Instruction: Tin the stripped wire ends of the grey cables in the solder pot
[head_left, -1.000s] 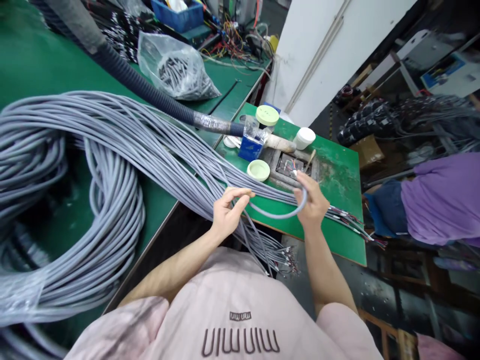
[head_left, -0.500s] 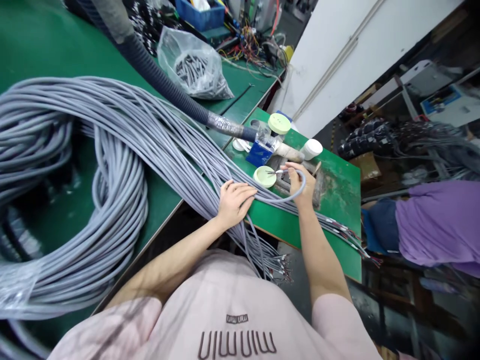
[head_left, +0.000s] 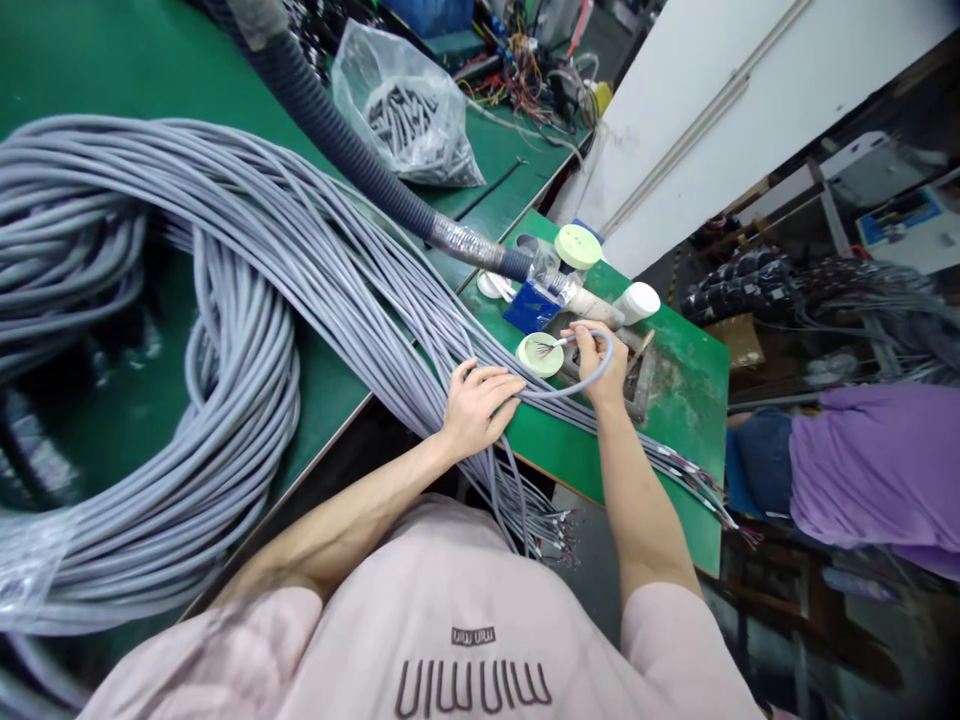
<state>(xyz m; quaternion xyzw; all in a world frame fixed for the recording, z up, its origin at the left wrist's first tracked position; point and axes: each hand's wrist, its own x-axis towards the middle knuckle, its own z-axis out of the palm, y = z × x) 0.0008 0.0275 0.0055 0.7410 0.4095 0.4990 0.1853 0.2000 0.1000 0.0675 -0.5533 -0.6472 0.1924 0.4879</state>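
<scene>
My right hand (head_left: 601, 366) pinches one grey cable (head_left: 604, 352) near its end, and the cable bends back in a loop. Thin dark wires fan out from that end over a shallow pale-green dish (head_left: 539, 356). Resting on the grey cable bundle (head_left: 375, 310), my left hand (head_left: 480, 403) has its fingers stretched and touches the cables. The bundle runs from a large coil (head_left: 247, 380) at the left, across to the small green table (head_left: 694, 400).
A ribbed hose (head_left: 352, 150) reaches a blue block (head_left: 531, 306). Beside it stand a pale-green round container (head_left: 577, 246) and a white cup (head_left: 637, 302). Behind lies a plastic bag (head_left: 409, 110) of grey pieces. A person in purple (head_left: 870, 470) is at the right.
The wire ends have moved from the dish's right edge to over its inside. The whole view has shifted slightly. My left hand still lies on the bundle.
</scene>
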